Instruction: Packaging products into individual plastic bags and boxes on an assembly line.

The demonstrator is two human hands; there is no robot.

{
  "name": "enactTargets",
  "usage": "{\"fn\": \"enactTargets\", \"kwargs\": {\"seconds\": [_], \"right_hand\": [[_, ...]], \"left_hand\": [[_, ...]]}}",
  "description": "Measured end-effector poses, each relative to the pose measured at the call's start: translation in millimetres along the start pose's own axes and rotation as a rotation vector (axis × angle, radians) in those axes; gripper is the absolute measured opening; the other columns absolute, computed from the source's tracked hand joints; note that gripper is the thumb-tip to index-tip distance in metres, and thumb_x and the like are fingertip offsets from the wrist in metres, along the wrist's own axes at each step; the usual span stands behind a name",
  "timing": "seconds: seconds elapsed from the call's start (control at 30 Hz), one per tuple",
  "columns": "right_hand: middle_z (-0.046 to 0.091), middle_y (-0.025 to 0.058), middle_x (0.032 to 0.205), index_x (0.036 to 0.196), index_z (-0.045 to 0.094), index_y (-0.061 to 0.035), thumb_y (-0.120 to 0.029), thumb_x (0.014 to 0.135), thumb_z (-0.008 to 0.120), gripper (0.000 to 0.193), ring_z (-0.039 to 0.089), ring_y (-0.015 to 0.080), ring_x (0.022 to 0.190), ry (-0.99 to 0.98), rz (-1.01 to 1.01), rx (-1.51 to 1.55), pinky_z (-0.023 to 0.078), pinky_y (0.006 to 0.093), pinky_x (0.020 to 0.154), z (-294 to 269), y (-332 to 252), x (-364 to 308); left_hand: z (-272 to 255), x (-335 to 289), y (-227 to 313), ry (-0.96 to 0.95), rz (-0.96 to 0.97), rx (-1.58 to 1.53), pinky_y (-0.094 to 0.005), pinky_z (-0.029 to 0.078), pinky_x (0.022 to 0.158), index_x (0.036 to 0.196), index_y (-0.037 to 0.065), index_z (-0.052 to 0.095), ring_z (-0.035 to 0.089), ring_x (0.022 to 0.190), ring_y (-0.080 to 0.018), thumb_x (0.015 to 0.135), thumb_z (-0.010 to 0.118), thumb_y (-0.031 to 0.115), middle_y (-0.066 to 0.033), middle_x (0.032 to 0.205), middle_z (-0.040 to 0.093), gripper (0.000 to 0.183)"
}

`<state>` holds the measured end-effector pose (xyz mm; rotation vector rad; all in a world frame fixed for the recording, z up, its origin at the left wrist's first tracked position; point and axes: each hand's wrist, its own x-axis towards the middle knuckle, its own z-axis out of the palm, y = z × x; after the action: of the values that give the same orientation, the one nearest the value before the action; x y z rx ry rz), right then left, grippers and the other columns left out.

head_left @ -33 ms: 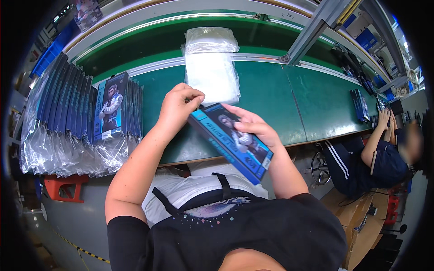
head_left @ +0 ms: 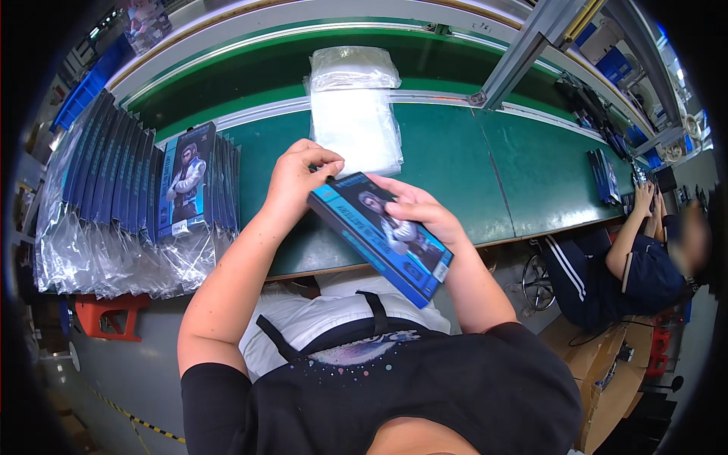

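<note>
The box (head_left: 377,241), clamped in the right hand (head_left: 426,214) over the near edge of the table (head_left: 451,155), has shifted slightly left, with open room rightward, and whether the left hand (head_left: 302,178), by the bags (head_left: 355,125), pinches anything I cannot tell.

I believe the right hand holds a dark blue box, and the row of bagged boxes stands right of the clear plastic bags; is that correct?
Not quite: in the head view, the row of bagged boxes stands left of the clear plastic bags. The right hand does hold a dark blue box.
</note>
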<state>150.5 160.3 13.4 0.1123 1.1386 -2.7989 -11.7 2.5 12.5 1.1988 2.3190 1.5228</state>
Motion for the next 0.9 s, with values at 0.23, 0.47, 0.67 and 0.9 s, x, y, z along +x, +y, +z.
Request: {"fn": "enactTargets", "kwargs": {"seconds": [0.23,0.47,0.67,0.9], "right_hand": [[0.06,0.0163,0.113,0.129,0.041,0.009,-0.004,0.08,0.063,0.054,0.063,0.0175,0.094,0.034,-0.087,-0.158,0.052,0.0277,0.082,6.3,-14.9,14.3],[0.06,0.0125,0.112,0.127,0.042,0.0084,-0.003,0.082,0.061,0.05,0.061,0.0149,0.095,0.214,-0.209,-0.33,0.05,0.0272,0.084,1.7,-9.8,10.3],[0.056,0.013,0.117,0.132,0.035,0.0065,-0.005,0.084,0.061,0.056,0.055,0.017,0.105,0.326,-0.343,-0.433,0.044,0.0281,0.091,1.6,15.3,16.2],[0.062,0.0156,0.096,0.108,0.046,0.0036,-0.002,0.081,0.066,0.034,0.063,0.0164,0.083,0.467,-0.218,-0.336,0.052,0.0275,0.072,7.1,7.6,11.7]], "left_hand": [[-15.2,5.4,1.2,-0.041,-0.465,-0.293,-0.0239,0.047,0.061,0.09,0.0,0.07,0.058,0.066,-0.0121,0.077,0.067,0.007,-0.006,0.08,0.065,0.015],[-14.8,1.0,1.3,-0.039,-0.219,-0.131,-0.0244,0.046,0.057,0.091,-0.002,0.07,0.058,0.062,-0.0101,0.079,0.061,0.003,-0.0038,0.074,0.062,0.015],[-15.0,-9.6,22.7,0.121,0.067,0.09,-0.0329,0.047,0.061,0.088,0.002,0.07,0.058,0.063,-0.0245,0.07,0.059,0.0,-0.012,0.071,0.058,0.021],[-22.3,-34.0,20.0,-0.036,0.454,0.219,-0.035,0.048,0.062,0.092,0.006,0.068,0.058,0.068,-0.0271,0.07,0.062,-0.003,-0.01,0.073,0.057,0.025]]}}
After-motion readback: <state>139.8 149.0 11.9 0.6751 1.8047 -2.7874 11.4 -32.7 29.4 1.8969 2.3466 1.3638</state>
